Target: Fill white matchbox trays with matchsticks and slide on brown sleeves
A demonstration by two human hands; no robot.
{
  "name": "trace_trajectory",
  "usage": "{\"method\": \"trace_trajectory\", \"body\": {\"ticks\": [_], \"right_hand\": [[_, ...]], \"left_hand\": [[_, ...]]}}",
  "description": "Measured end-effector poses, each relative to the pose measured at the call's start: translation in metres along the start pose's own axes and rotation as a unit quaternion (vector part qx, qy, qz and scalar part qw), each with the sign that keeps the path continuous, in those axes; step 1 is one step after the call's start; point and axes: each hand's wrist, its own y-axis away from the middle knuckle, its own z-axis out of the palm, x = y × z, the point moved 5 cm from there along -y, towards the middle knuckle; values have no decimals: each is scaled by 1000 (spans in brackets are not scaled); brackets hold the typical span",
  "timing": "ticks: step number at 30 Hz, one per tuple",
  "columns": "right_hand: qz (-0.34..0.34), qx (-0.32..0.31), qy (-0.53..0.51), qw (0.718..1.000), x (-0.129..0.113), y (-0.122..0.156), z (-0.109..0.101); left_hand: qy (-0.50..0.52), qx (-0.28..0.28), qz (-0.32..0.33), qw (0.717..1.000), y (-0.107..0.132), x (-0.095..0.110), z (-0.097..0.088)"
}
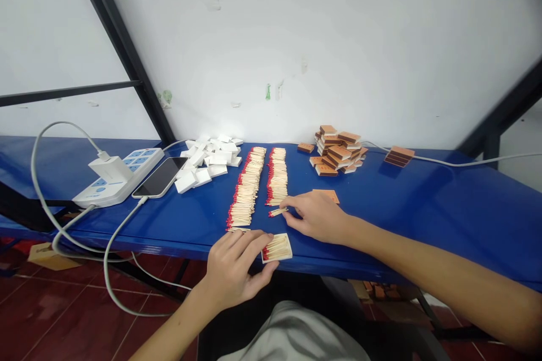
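My left hand (237,268) grips a white matchbox tray (277,248) filled with red-tipped matches at the near edge of the blue table (423,208). My right hand (315,215) pinches a few matches (277,212) lying on the table, just below the right of two long rows of matches (260,183). An orange matchbox sleeve (328,196) lies flat just behind my right hand.
A heap of empty white trays (209,161) sits at the back left, beside a phone (161,176) and a white power strip (116,177) with cables. A pile of orange sleeves (339,151) and a separate small stack (399,155) stand at the back right.
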Motion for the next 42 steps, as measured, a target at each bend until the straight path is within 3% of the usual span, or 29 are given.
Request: {"method": "trace_trajectory", "body": {"ticks": [42], "right_hand": [[-25, -2, -24, 999, -3, 3, 1]], "left_hand": [[0, 0, 1, 1000, 1, -1, 2]]}}
